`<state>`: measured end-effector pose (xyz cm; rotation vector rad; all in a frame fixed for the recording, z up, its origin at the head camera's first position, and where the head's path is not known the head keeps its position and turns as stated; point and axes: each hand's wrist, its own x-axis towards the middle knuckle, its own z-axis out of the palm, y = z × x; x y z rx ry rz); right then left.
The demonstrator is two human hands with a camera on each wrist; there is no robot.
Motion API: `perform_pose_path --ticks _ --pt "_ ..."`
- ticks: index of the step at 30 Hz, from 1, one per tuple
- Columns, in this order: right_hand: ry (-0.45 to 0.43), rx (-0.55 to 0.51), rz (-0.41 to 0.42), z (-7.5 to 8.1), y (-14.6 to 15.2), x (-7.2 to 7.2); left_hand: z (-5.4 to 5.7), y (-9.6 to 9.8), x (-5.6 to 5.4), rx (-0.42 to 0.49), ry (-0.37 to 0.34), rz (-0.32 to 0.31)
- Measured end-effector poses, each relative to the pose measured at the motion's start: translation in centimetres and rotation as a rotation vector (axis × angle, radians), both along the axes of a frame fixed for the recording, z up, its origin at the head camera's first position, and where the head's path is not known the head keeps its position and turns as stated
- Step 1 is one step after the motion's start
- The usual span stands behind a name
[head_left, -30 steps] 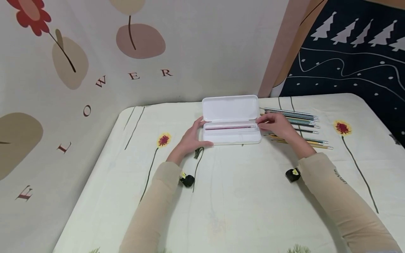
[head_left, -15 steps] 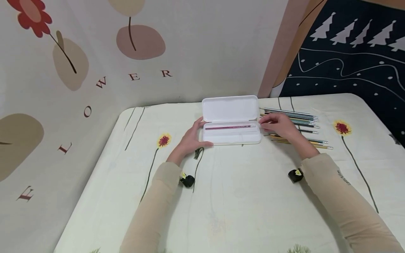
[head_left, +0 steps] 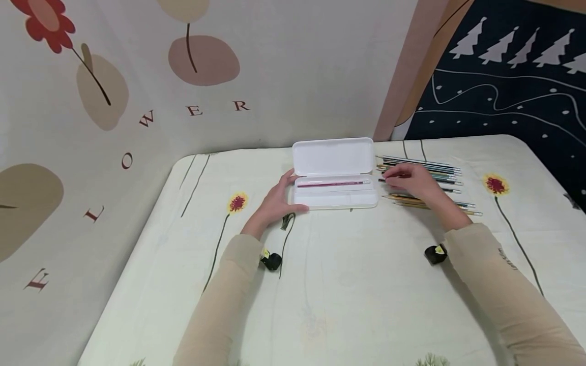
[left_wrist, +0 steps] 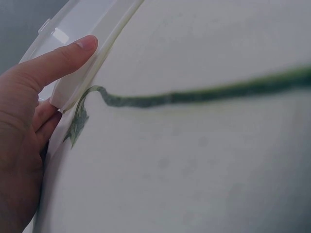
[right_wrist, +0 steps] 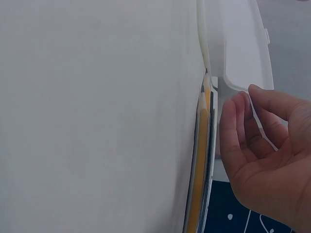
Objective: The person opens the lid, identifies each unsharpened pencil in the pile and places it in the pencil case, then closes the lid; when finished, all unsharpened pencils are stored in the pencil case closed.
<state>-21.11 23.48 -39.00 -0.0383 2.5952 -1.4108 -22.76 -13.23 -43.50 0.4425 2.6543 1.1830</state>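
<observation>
An open white pencil case (head_left: pixel 341 201) stands near the back edge of the table, its lid (head_left: pixel 333 156) raised. One purple-red pencil (head_left: pixel 329 185) lies lengthwise inside it. My left hand (head_left: pixel 276 201) holds the case's left end, thumb (left_wrist: pixel 80 48) over the front rim and fingers behind the end. To the right of the case, my right hand (head_left: pixel 412 182) hovers over loose pencils (head_left: pixel 437 166). Its fingers are loosely bent, with a gap to the thumb and no pencil between them in the right wrist view. Yellow pencils (right_wrist: pixel 199 160) lie beside that hand.
A pale cloth (head_left: pixel 320 284) printed with flowers covers the table. Behind it hangs a light curtain (head_left: pixel 293 76), and a dark cloth with trees (head_left: pixel 513 91) hangs at the right. Small black cameras sit at both wrists.
My right hand has moved right, from the case's right end to over the loose pencils. The left hand stays on the case, and the purple-red pencil remains lying inside.
</observation>
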Motion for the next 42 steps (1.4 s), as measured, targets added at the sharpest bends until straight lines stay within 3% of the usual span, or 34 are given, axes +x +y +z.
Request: perform_pose_path --ticks 18,42 --pt "-0.005 0.025 -0.023 0.3 2.6 0.4 0.1 0.0 0.0 -0.006 0.002 0.001" --pt "-0.012 0.038 -0.138 0.4 6.4 1.6 0.0 0.0 0.0 -0.007 -0.016 0.011"
